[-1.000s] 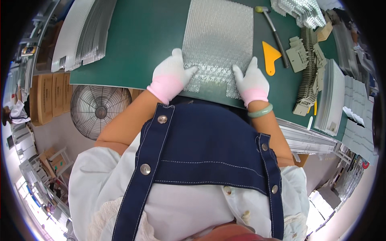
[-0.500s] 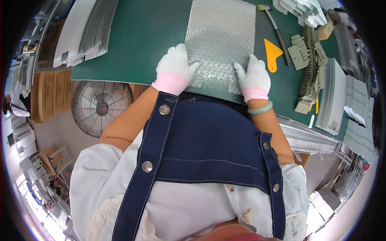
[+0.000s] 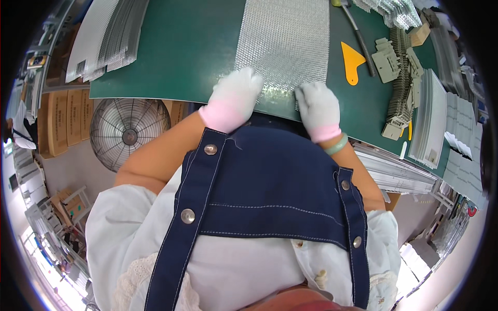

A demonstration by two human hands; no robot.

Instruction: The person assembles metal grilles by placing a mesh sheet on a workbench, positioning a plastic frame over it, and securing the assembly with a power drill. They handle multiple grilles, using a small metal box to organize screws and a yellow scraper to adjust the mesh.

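Observation:
A silver mesh sheet [image 3: 284, 46] lies lengthwise on the green work table [image 3: 176, 57], its narrow end at the edge closest to me. My left hand [image 3: 234, 101], in a white glove with a pink cuff, has its fingers curled over the sheet's near left corner. At the near right corner, my right hand [image 3: 319, 110], gloved alike, is closed with bent fingers and the thumb against the mesh. Both hands hide the corners they grip. Between them shows a bright notched stretch of the near end.
Right of the sheet lie a yellow scraper [image 3: 352, 63] and a hammer [image 3: 362, 44]. Farther right are a row of beige plastic pieces [image 3: 398, 93] and a stack of pale panels [image 3: 429, 119]. More mesh sheets [image 3: 111, 44] are stacked at left. A floor fan [image 3: 129, 136] stands beside cartons [image 3: 61, 122].
Both hands have come closer to me and nearer each other. Their fingers, outstretched along the sheet's sides before, are now curled at its near corners.

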